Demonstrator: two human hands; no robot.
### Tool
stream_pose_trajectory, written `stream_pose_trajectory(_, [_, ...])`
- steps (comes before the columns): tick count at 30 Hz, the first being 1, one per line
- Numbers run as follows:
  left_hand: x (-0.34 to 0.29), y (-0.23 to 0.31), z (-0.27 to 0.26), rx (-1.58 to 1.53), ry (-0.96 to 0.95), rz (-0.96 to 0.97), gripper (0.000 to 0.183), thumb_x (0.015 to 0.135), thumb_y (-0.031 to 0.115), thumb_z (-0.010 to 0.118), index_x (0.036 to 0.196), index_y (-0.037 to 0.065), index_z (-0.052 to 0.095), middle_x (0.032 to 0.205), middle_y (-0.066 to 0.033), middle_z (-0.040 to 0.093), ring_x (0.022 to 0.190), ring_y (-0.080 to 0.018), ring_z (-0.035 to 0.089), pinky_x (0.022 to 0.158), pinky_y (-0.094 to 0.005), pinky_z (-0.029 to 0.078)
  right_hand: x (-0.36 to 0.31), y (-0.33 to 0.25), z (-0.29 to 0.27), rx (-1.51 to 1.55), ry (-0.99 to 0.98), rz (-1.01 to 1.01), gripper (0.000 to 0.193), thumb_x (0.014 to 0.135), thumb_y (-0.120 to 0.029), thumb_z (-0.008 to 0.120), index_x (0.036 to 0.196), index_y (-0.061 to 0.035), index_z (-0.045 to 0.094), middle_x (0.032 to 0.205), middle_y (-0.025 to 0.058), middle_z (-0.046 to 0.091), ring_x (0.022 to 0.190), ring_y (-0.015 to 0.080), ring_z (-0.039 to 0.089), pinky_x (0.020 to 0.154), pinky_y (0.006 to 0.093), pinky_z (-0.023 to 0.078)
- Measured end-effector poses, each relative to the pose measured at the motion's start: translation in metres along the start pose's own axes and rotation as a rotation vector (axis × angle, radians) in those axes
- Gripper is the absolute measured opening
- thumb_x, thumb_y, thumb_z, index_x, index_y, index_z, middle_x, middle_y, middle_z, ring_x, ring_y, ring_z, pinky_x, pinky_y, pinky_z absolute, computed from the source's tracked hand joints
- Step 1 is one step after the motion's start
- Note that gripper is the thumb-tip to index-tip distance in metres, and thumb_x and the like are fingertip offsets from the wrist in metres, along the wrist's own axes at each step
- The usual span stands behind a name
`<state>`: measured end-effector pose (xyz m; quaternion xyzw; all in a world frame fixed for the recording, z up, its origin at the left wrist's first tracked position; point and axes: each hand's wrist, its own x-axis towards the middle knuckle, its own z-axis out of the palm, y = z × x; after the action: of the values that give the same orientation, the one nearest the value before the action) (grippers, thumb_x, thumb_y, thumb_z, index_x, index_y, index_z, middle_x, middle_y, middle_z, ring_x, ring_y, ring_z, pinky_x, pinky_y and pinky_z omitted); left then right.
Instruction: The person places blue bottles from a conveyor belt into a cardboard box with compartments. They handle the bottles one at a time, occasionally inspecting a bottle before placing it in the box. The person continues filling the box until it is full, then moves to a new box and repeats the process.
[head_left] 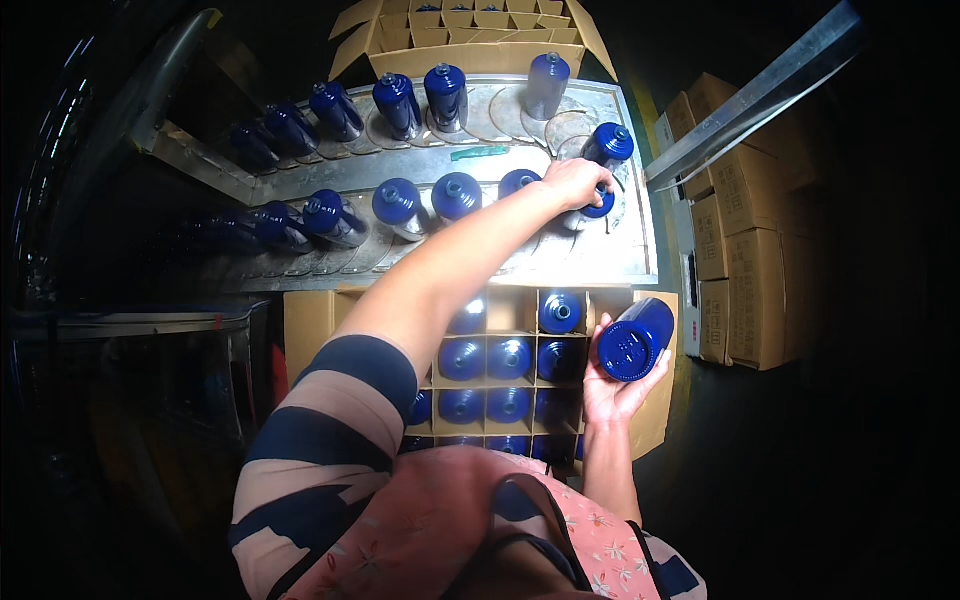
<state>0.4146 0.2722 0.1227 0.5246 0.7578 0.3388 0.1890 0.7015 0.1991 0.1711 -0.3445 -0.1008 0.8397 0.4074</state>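
Note:
Stretched forward across the metal conveyor (560, 262), my left hand (578, 184) has its fingers closed around the top of a blue glass bottle (598, 208) standing there. Just behind it stands another blue bottle (611, 144). My right hand (617, 392) grips a blue bottle (629, 350) tilted so that its round base faces up. This bottle is over the right side of an open cardboard box (655, 420). Inside the box, cardboard dividers separate several upright blue bottles (561, 312); my left arm covers part of the box.
More blue bottles (397, 104) stand in two rows on the conveyor. A second open divided box (470, 58) lies beyond its far edge. Stacked cartons (752, 250) are at the right, below a slanting metal bar (760, 95). A small green piece (480, 153) lies between the rows.

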Motion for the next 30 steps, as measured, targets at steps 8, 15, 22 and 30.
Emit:
stream_pose_trajectory(8, [-0.097,0.027,0.001,-0.791,0.313,0.097,0.03,0.088,0.025,0.067,0.113,0.009,0.064,0.111,-0.0077,0.068,0.094,-0.0201,0.067,0.081,-0.0307,0.052,-0.036,0.0,-0.014,-0.296,-0.403,0.253,0.08,0.085,-0.064,0.053,0.135,-0.0029,0.042,0.118,0.0204,0.056,0.103,0.0322,0.06,0.088,0.0422,0.053])
stream_pose_trajectory(15, [-0.249,0.025,-0.021,-1.385,0.117,0.008,0.058,0.101,0.049,0.036,0.131,0.002,0.05,0.127,-0.0144,0.058,0.116,-0.0199,0.056,0.098,-0.033,0.044,-0.065,0.031,0.0,-1.066,-0.555,0.347,0.088,0.067,-0.048,0.071,0.136,-0.002,0.04,0.118,0.0158,0.057,0.099,0.027,0.061,0.085,0.0383,0.052])
stream_pose_trajectory(22, [-0.334,0.002,-0.032,-1.493,0.189,-0.025,0.057,0.097,0.047,0.046,0.128,-0.001,0.052,0.126,-0.0149,0.058,0.116,-0.0218,0.056,0.103,-0.0354,0.042,-0.085,0.068,0.02,-1.231,-0.879,0.425,0.077,0.069,-0.029,0.073,0.134,-0.0003,0.043,0.121,0.0087,0.052,0.111,0.018,0.049,0.098,0.0313,0.038])
stream_pose_trajectory(30, [-0.344,-0.019,-0.016,-1.486,0.084,-0.275,0.049,0.101,0.039,0.041,0.129,0.0,0.053,0.124,-0.0138,0.06,0.114,-0.0215,0.057,0.101,-0.0344,0.043,-0.072,0.077,-0.003,-1.374,-0.84,0.428,0.069,0.074,-0.023,0.075,0.13,0.0024,0.043,0.119,0.0117,0.053,0.11,0.0191,0.05,0.097,0.0316,0.04])
